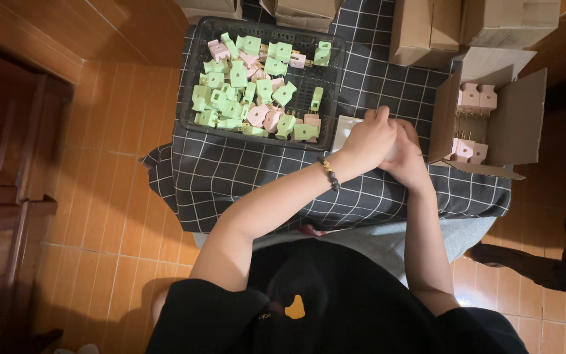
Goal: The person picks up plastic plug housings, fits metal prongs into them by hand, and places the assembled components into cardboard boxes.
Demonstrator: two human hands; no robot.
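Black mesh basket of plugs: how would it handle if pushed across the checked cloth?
The black basket looks like rigid plastic mesh, so it would probably slide whole, perhaps bunching the checked cloth. Its wide, low shape makes tipping unlikely. The loose green and pink plugs would likely shift inside.

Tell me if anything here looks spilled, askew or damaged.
Nothing stands out. The green and pink plugs lie jumbled but inside the black basket, and pink ones stand in rows in the open cardboard box.

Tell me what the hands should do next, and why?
Probably carry the piece over to the open cardboard box on the right. The left hand and right hand are clasped together over something mostly hidden, beside a white piece. The box already holds pink plugs in neat rows, while the black basket holds loose green and pink ones.
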